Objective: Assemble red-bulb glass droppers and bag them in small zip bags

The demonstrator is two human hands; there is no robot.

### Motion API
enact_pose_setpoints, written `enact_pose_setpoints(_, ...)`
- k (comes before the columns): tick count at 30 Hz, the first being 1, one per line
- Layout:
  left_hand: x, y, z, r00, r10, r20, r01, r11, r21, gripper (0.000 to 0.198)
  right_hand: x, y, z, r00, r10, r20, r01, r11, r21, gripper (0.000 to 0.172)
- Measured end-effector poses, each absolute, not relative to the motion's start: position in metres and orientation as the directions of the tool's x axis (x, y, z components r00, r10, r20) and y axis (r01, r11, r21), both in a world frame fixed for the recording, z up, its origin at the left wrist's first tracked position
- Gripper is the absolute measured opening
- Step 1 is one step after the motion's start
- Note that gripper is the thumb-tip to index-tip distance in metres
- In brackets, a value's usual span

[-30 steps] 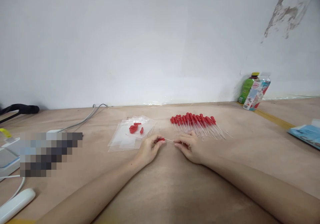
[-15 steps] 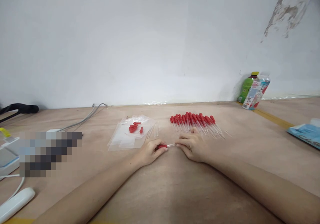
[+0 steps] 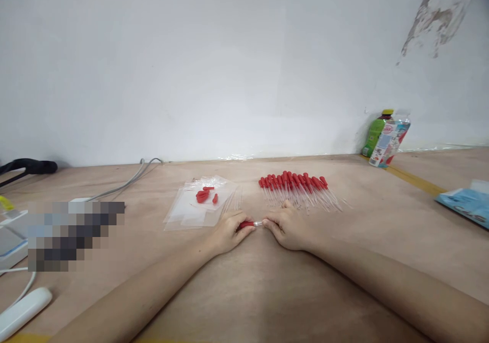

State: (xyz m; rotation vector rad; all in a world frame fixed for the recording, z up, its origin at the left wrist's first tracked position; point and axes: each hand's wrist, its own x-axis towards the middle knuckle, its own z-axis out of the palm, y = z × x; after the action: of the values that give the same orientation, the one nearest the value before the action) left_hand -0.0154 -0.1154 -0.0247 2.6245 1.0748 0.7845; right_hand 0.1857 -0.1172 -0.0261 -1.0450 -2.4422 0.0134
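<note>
The left hand is closed, thumb against fingers, around a red rubber bulb, whose open end shows past the thumb. The right hand pinches a clear thin tube between thumb and fingertips, with no visible gap in the grip. A short stretch of the tube shows between the two hands, in line with the bulb and meeting its end; how deep it sits inside cannot be told, and the right hand hides the rest. Both hands are over the middle of the wooden table, the bulb and tube lying roughly level and parallel to its back edge. Beyond the left hand, flat clear plastic bags lie overlapping on the table, with a few loose red bulbs on top and some bare tubes by their right side. Beyond the right hand, a row of droppers lies side by side, red ends towards the table's back edge, tubes pointing nearer. Farther right along that edge, two bottles stand by the wall, and a blue packet lies well to the right of the droppers.
</note>
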Motion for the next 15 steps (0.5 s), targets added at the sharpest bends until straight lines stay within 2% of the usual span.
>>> enact_pose_setpoints(4, -0.015, -0.115, -0.023, 0.601, 0.693, 0.397, 0.595, -0.720, 0.357, 0.015, 0.183, -0.117, -0.023, -0.603, 0.697, 0.388, 0.685, 0.702, -0.197, 0.028)
enact_pose_setpoints(9, -0.018, -0.112, -0.022, 0.587, 0.686, 0.430, 0.580, -0.727, 0.367, 0.011, 0.184, -0.122, -0.007, -0.639, 0.674, 0.370, 0.678, 0.721, -0.143, 0.025)
enact_pose_setpoints(11, -0.019, -0.110, -0.024, 0.538, 0.712, 0.451, 0.591, -0.700, 0.400, 0.017, 0.188, -0.122, 0.001, -0.633, 0.692, 0.347, 0.695, 0.706, -0.138, 0.024)
enact_pose_setpoints(15, -0.019, -0.111, -0.027, 0.492, 0.738, 0.462, 0.614, -0.670, 0.417, 0.033, 0.203, -0.108, 0.011, -0.465, 0.826, 0.318, 0.795, 0.548, -0.260, 0.021)
